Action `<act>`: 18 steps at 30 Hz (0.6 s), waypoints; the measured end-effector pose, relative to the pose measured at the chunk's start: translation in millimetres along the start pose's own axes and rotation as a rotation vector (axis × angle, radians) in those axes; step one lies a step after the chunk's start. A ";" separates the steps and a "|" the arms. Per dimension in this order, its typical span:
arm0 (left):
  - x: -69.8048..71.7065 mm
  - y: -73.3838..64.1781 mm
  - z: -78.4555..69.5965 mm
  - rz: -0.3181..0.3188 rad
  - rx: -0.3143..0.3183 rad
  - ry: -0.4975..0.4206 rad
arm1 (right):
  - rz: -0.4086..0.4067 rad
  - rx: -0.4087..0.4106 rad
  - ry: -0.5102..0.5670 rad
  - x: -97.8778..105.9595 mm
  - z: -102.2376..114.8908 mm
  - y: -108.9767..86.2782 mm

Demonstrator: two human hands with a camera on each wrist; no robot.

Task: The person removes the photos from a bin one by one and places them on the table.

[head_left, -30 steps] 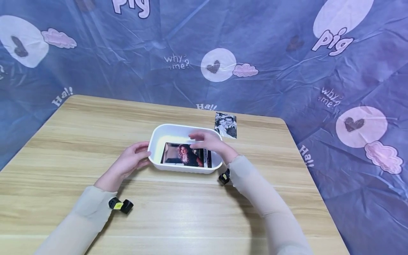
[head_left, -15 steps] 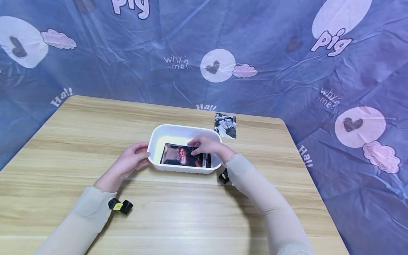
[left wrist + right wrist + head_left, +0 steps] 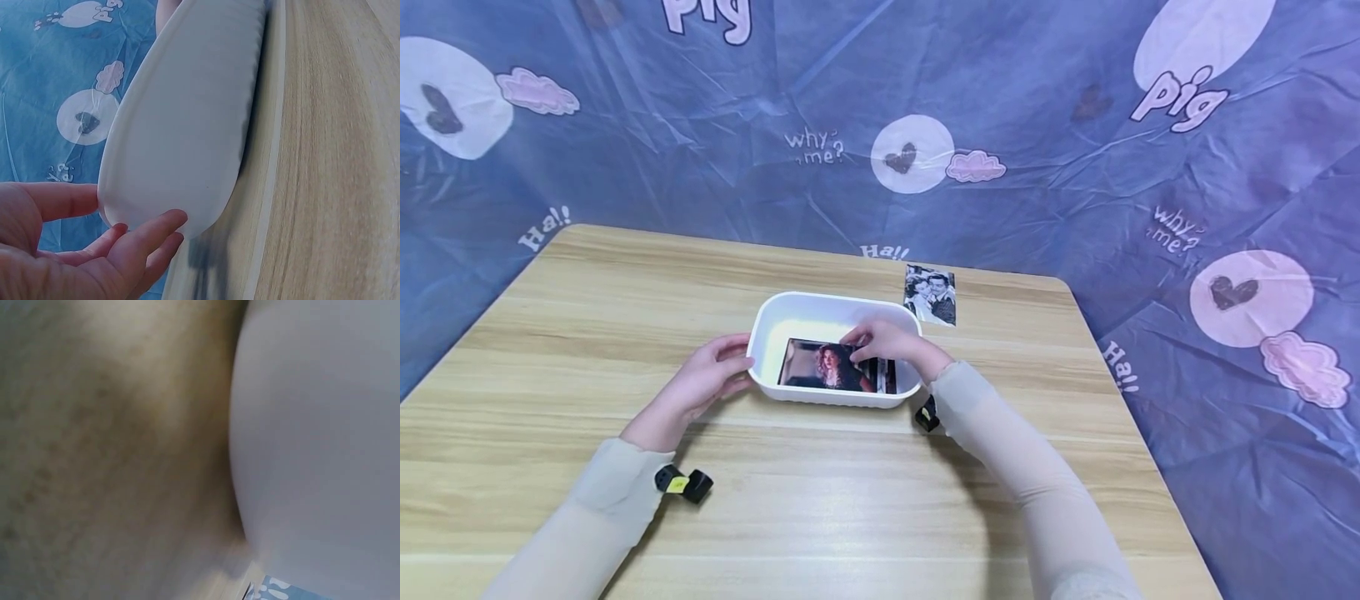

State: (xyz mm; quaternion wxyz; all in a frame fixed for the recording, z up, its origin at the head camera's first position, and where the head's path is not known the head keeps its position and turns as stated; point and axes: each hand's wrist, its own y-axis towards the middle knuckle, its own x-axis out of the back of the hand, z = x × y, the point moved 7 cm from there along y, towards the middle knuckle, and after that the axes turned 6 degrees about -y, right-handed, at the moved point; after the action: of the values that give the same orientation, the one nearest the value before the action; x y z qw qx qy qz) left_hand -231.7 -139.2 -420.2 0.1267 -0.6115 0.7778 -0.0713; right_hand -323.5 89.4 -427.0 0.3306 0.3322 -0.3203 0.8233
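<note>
In the head view, a white plastic box [image 3: 766, 350] stands on the table with photos lying in it. On top is a colour photo [image 3: 808, 362] of a person with long curly hair. A second photo [image 3: 891, 377] shows beside its right end. My left hand [image 3: 707, 375] holds the left end of the box. In the left wrist view, its thumb meets the rim and its fingers lie against the outer wall. My right hand [image 3: 887, 343] reaches into the box and pinches the colour photo at its far right part. The right wrist view shows only the box's outer wall.
A black-and-white photo [image 3: 931, 296] of a couple lies on the wooden table [image 3: 835, 500] behind the box's right corner. Blue patterned cloth [image 3: 737, 167] hangs behind and at the sides of the table.
My right hand has lowered onto the colour photo, its thumb and fingers drawing together at the edge. The photo has shifted very slightly. My left hand and the box have stayed in place.
</note>
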 end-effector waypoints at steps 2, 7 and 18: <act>0.4 0.4 -0.1 0.000 0.000 0.002 | -0.002 -0.005 0.002 0.6 -0.2 0.0; 0.8 1.1 -0.1 0.001 -0.001 0.002 | -0.014 -0.016 0.006 2.5 -1.8 -0.2; 0.5 0.5 -0.1 0.003 0.011 -0.005 | -0.080 0.032 0.072 7.2 1.2 -1.0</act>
State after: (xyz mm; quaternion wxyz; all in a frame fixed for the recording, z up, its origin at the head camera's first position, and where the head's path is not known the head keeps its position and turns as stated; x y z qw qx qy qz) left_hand -232.3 -139.7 -420.4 0.1322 -0.6100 0.7778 -0.0737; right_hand -326.3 91.5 -420.5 0.3690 0.3201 -0.2815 0.8259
